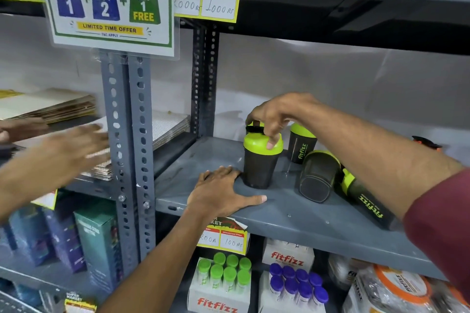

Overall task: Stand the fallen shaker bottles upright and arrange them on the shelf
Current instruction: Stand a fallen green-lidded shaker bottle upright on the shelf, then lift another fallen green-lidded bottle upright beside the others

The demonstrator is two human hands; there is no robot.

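Note:
Black shaker bottles with lime-green lids are on the grey metal shelf (pixel 292 223). One shaker bottle (pixel 259 168) stands upright near the middle, and my right hand (pixel 276 117) grips its lid from above. My left hand (pixel 223 190) lies flat on the shelf just left of that bottle's base, fingers spread and holding nothing. A second bottle (pixel 302 146) stands upright behind it. To the right a fallen bottle (pixel 318 178) lies with its base towards me. Another fallen bottle (pixel 363 202) lies partly hidden under my right forearm.
Another person's blurred hand (pixel 63 150) moves over stacked paper bags (pixel 50 104) on the left shelf. Slotted grey uprights (pixel 127 134) divide the bays. A black and orange object (pixel 424 142) sits at the far right. Fitfizz tube packs (pixel 221 282) fill the shelf below.

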